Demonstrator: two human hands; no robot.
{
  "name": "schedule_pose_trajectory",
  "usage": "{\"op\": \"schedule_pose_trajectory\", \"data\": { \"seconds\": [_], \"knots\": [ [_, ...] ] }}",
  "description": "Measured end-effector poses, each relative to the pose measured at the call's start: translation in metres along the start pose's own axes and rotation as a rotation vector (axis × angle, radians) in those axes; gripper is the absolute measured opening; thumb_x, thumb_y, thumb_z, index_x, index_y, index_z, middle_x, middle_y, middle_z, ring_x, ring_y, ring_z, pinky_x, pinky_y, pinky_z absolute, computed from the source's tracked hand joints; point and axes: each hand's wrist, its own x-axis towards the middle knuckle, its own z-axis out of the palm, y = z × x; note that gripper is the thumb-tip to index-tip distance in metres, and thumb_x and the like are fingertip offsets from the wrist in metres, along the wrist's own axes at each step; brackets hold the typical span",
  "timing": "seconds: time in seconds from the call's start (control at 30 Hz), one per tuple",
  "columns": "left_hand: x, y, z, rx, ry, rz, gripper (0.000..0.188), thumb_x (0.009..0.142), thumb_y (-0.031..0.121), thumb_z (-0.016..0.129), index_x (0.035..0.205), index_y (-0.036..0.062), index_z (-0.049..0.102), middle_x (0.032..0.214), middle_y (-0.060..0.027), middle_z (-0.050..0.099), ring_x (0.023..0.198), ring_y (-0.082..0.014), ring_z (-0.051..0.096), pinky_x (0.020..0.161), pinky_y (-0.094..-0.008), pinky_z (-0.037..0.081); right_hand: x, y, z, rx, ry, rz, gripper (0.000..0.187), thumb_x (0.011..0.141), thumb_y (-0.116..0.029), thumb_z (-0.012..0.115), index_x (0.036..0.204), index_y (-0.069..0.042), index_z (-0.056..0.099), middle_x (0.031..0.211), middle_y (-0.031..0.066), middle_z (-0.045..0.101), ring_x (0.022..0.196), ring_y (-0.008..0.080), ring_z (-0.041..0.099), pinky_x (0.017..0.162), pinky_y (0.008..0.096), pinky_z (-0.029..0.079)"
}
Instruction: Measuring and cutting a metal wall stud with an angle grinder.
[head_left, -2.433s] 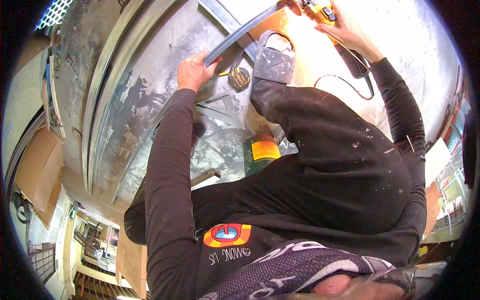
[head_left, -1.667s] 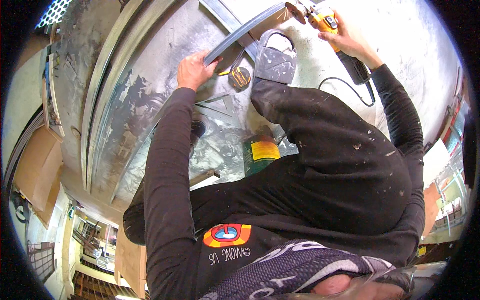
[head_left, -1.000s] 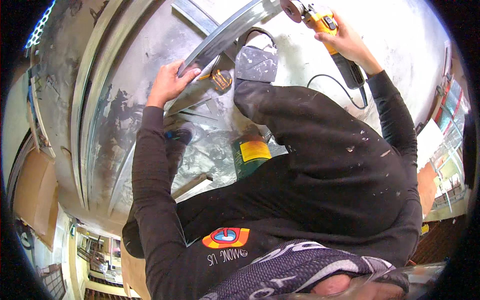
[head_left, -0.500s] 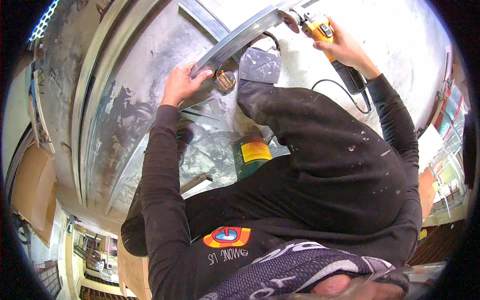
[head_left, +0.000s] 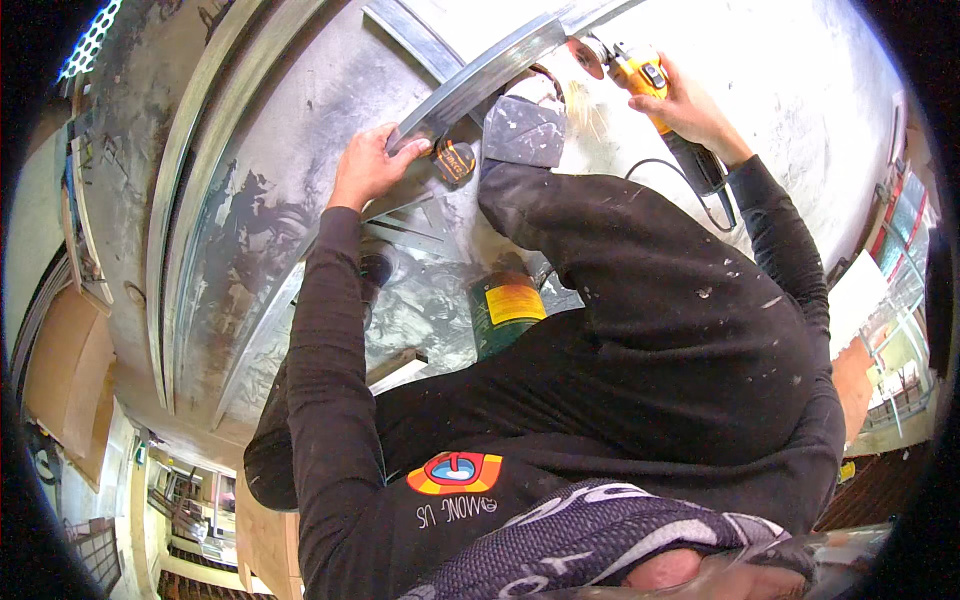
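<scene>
My right hand (head_left: 690,105) is wrapped round the yellow and black body of an angle grinder (head_left: 640,75). Its disc (head_left: 585,58) meets the side of a grey metal channel (head_left: 480,80), and thin sparks fall beneath the contact. At the channel's near end, my left hand (head_left: 370,165) grips the metal between thumb and fingers. A black and yellow tape measure (head_left: 454,161) lies just beside the left thumb. Under the channel, my grey shoe (head_left: 523,130) stands close to the cut.
Long metal channels (head_left: 185,170) lie on the stained floor (head_left: 250,220) to the left. A green container with a yellow label (head_left: 508,305) stands by my leg. The grinder's black cord (head_left: 640,163) loops near my right forearm. Another metal piece (head_left: 405,35) crosses behind the channel.
Sparks now show below the disc, where none were visible before. The grinder has shifted slightly, and the channel and left hand have moved a little to the right in view.
</scene>
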Motion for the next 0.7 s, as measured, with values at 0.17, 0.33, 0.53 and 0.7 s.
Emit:
{"op": "schedule_pose_trajectory", "data": {
  "seconds": [0.17,0.33,0.53,0.7],
  "knots": [
    [0.003,-0.008,0.006,0.075,0.118,0.042,0.053,0.082,0.057,0.075,0.089,0.0046,0.073,0.071,-0.0186,0.068,0.066,-0.0345,0.068,0.064,-0.0438,0.051,-0.009,0.069,0.026,0.768,-0.032,0.257,0.074,0.099,-0.053,0.059,0.148,0.001,0.043,0.108,0.0114,0.068,0.085,0.0127,0.066,0.074,0.0281,0.056],
    [-0.005,-0.007,-0.007,0.168,0.047,-0.055,0.060,0.065,0.059,0.087,0.094,0.0086,0.072,0.077,-0.0160,0.071,0.077,-0.0342,0.072,0.073,-0.0448,0.056,-0.013,0.111,0.043,1.146,-0.022,0.261,0.065,0.105,-0.060,0.032,0.126,-0.003,0.057,0.106,0.0135,0.069,0.084,0.0207,0.070,0.075,0.0335,0.059],
    [-0.025,-0.060,-0.010,0.216,0.151,-0.111,0.055,0.067,0.043,0.087,0.103,0.0064,0.066,0.088,-0.0168,0.072,0.086,-0.0378,0.070,0.077,-0.0495,0.055,0.002,0.171,0.079,1.610,-0.064,0.123,0.065,0.107,-0.055,0.032,0.131,0.003,0.051,0.107,0.0183,0.069,0.088,0.0258,0.071,0.080,0.0371,0.059],
    [-0.030,-0.083,-0.018,0.199,0.218,-0.126,0.048,0.069,0.035,0.079,0.106,0.0070,0.067,0.102,-0.0182,0.070,0.096,-0.0388,0.067,0.081,-0.0494,0.054,-0.022,0.223,0.064,1.506,-0.173,0.359,0.080,0.097,-0.063,0.052,0.139,0.005,0.046,0.118,0.0156,0.066,0.111,0.0254,0.064,0.103,0.0405,0.050]
  ]
}}
